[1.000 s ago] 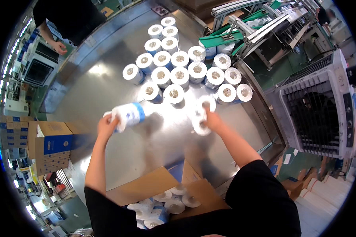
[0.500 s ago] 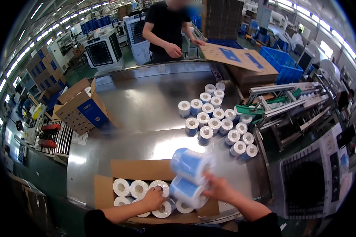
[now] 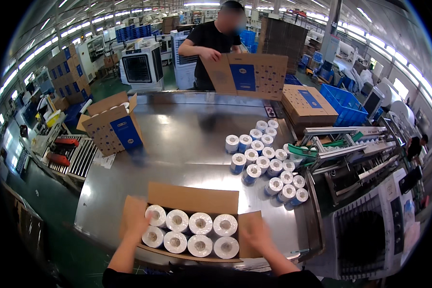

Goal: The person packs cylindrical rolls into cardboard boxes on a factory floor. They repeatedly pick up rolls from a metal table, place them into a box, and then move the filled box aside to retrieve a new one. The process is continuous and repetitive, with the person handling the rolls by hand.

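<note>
An open cardboard carton [image 3: 193, 198] stands at the near side of the metal table, its flaps spread. Two rows of plastic-wrapped paper rolls [image 3: 200, 223] fill it, standing on end with their cores facing up. My left hand [image 3: 135, 218] is at the carton's left flap, over the edge beside the leftmost rolls. At the right flap is my right hand [image 3: 255, 235]. Both hands are smeared by motion, so their fingers do not show clearly; no roll is visible in either.
Several loose rolls [image 3: 252, 174] stand on the metal table [image 3: 177, 139] at the right, beside a conveyor with green guides [image 3: 305, 151]. Another filled carton [image 3: 113, 129] stands at the left, near a roller track [image 3: 72, 161]. Across the table a person holds a flattened carton [image 3: 269, 77].
The two rolls my right hand held are now in the carton, and that hand is at the right flap. My left hand moved left off the rolls. The co-worker raised a flattened carton.
</note>
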{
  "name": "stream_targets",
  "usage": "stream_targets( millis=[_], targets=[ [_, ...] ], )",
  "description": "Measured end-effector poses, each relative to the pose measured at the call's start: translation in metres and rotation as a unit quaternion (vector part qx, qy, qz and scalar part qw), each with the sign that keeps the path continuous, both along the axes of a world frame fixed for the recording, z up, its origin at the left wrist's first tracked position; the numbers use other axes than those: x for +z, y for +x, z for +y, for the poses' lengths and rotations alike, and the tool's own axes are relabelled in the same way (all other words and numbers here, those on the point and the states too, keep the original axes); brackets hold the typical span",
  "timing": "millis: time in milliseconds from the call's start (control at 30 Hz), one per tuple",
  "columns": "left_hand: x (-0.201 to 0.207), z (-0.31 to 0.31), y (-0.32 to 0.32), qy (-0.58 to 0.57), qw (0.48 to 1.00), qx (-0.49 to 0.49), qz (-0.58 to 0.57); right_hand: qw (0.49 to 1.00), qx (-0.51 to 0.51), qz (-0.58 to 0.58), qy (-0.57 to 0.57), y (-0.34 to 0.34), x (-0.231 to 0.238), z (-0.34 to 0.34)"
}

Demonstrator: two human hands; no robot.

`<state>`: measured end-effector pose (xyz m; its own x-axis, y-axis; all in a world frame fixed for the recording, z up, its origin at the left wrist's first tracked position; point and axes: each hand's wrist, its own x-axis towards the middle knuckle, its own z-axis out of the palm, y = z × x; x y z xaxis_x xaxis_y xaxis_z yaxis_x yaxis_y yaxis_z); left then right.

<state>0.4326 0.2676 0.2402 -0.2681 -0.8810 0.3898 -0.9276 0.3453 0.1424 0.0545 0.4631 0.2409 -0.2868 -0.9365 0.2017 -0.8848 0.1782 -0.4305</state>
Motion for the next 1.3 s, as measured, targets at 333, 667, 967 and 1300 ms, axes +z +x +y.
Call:
stream_targets(
  millis=[333,667,967,1300],
  targets=[
    [0.021,0.088,-0.004,0.346,0.933,-0.100,-0.016,0.872,0.213,-0.410,0.160,0.050,-0.072,-0.046],
    [-0.036,-0.052,-0.108,0.015,0.968,-0.249,0.028,0.864,-0.018,-0.498,0.065,0.057,-0.117,0.026],
    [-0.035,0.042,0.017,0.201,0.922,-0.319,-0.090,0.638,-0.189,-0.723,0.187,0.146,-0.020,-0.027],
    [-0.010,-0.096,0.091,-0.050,0.978,0.122,0.162,0.645,0.056,-0.762,-0.016,0.198,-0.084,-0.329]
  ],
)
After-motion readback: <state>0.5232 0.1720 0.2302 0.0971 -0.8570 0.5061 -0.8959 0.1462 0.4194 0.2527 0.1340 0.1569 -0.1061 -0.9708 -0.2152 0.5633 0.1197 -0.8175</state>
